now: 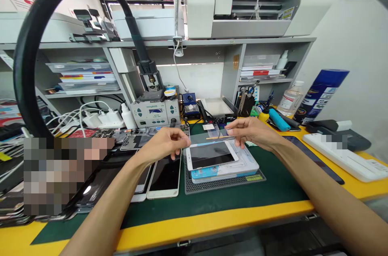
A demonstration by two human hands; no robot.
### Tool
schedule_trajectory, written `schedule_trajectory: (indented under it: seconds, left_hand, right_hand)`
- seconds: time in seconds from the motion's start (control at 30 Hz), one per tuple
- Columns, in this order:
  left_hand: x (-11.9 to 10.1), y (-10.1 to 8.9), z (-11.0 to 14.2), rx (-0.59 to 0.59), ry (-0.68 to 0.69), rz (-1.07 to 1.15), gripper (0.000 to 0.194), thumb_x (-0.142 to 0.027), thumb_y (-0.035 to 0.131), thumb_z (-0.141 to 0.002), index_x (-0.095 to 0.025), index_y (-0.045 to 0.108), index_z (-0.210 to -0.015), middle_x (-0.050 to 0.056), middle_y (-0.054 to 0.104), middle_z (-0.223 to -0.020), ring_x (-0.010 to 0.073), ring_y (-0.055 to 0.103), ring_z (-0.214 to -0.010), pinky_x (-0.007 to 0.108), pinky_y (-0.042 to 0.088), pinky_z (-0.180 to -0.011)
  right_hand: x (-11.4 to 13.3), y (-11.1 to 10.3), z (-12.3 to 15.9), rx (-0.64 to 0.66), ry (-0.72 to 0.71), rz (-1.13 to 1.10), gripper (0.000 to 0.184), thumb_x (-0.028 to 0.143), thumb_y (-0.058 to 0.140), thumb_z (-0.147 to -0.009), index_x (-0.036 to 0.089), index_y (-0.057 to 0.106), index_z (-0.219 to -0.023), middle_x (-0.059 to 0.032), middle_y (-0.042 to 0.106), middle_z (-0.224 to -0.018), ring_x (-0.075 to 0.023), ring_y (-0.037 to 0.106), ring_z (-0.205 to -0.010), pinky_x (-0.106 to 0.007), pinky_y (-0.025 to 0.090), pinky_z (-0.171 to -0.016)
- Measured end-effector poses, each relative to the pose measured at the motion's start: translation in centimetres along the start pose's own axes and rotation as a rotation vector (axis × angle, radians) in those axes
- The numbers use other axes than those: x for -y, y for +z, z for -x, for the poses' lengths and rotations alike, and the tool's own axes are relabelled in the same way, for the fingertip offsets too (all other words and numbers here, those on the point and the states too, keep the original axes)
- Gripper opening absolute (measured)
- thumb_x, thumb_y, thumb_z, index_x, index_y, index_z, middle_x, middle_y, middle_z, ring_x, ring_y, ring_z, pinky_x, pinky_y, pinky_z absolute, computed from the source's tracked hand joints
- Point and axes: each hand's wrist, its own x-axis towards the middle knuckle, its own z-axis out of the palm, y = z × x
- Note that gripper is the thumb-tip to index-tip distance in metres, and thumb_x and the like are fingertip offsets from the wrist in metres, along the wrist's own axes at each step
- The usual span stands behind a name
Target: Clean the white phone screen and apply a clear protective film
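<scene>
My left hand [168, 143] and my right hand [250, 131] each pinch one end of a thin clear film [209, 137], stretched level between them. It hangs just above a white phone [210, 155] lying face up on a white and blue jig [226, 167]. The jig rests on a grey ribbed pad [224, 183] on the green mat [212, 203]. Both hands' fingers are closed on the film's edges.
More white phones [165, 177] lie left of the pad. A soldering station [154, 112] with a black hose [33, 38] stands behind, beside a hot plate [218, 110]. A blue can [321, 94], a clear bottle [289, 98] and a white power strip [342, 155] sit at right. The yellow bench edge [194, 225] runs in front.
</scene>
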Motion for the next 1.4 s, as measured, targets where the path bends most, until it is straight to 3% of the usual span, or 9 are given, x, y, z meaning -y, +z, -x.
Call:
schedule_trajectory:
  seconds: [0.2,0.6,0.97,1.4]
  left_hand:
    - [0.1,0.1,0.1,0.041,-0.005,-0.024,0.023,-0.041,0.072,-0.075,-0.018,0.070,-0.077,0.000,0.057,-0.061,0.0130,0.053,-0.050,0.024,0.047,-0.045]
    - [0.3,0.2,-0.1,0.080,-0.031,-0.124,0.025,-0.043,0.069,-0.080,-0.019,0.067,-0.087,0.000,0.056,-0.066,0.0143,0.054,-0.054,0.024,0.049,-0.048]
    - [0.3,0.5,-0.2,0.078,-0.018,-0.087,0.020,-0.038,0.070,-0.078,-0.020,0.067,-0.084,-0.001,0.057,-0.062,0.0133,0.053,-0.049,0.023,0.048,-0.048]
    - [0.7,0.3,-0.2,0.088,0.000,-0.098,0.028,-0.044,0.070,-0.077,-0.018,0.068,-0.088,0.004,0.063,-0.069,0.0157,0.058,-0.054,0.026,0.051,-0.048]
  right_hand:
    - [0.0,0.2,0.1,0.082,0.044,0.036,0.041,0.038,0.085,-0.070,0.011,0.066,-0.094,-0.0040,0.068,-0.059,-0.0144,0.064,-0.050,-0.022,0.052,-0.045]
    - [-0.9,-0.3,-0.3,0.210,0.086,0.033,0.042,0.037,0.082,-0.074,0.009,0.065,-0.100,-0.0050,0.069,-0.063,-0.0146,0.066,-0.052,-0.024,0.057,-0.051]
    - [-1.3,-0.4,-0.4,0.213,0.060,0.040,0.037,0.036,0.082,-0.074,0.012,0.063,-0.096,-0.0027,0.068,-0.062,-0.0150,0.066,-0.051,-0.025,0.058,-0.050]
    - [-0.7,-0.2,-0.2,0.203,0.085,0.068,0.037,0.035,0.082,-0.074,0.011,0.065,-0.097,-0.0038,0.068,-0.061,-0.0146,0.065,-0.052,-0.025,0.057,-0.050]
